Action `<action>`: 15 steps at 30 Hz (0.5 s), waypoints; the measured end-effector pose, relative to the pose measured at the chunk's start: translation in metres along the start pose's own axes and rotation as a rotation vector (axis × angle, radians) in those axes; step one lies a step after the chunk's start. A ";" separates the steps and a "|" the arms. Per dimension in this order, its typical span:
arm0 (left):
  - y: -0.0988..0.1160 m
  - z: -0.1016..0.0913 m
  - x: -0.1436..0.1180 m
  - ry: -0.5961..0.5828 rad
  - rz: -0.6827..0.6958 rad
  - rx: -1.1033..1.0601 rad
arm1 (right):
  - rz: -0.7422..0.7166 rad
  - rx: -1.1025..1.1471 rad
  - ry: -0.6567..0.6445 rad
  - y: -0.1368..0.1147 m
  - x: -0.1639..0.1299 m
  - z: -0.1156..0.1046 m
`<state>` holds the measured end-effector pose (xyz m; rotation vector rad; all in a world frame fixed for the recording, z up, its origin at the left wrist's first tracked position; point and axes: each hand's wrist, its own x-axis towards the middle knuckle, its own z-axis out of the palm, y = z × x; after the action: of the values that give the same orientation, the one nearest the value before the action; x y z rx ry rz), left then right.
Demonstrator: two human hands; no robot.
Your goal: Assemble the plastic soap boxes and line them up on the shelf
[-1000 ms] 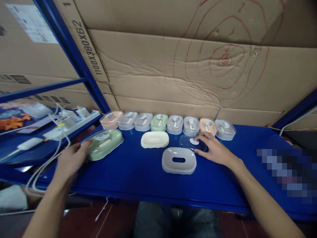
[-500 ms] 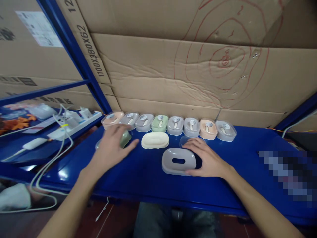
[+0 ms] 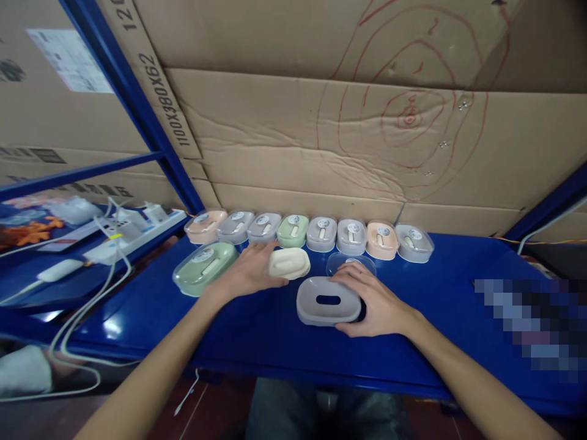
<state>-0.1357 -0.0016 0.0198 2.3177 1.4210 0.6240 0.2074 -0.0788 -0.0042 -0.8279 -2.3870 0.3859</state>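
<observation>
grey tray (image 3: pixel 328 300) lies on the blue bench (image 3: pixel 257 330), near edge, centre; cream insert (image 3: pixel 290 263) just behind and left of it. right hand (image 3: pixel 373 299) curls around the tray's right end, gripping it. left hand (image 3: pixel 250 272) lies open, fingertips touching the insert's left edge. judged: both are thin moulded plastic, light, stiff, smooth and apt to slide on the bench; best taken by the rims at the ends. tray is oval with a central slot; insert is a plain oval.

One head-worn camera looks forward and down, close over the blue tabletop (image 3: pixel 257 330), facing a cardboard wall (image 3: pixel 293 140).
</observation>
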 end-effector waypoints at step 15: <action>0.059 0.033 0.023 -0.229 0.253 -0.660 | 0.081 0.088 0.474 0.000 0.003 -0.003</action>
<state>-0.0651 -0.0087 0.0262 1.9538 0.6794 0.7330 0.2070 -0.0767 -0.0008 -0.8667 -1.8911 0.2857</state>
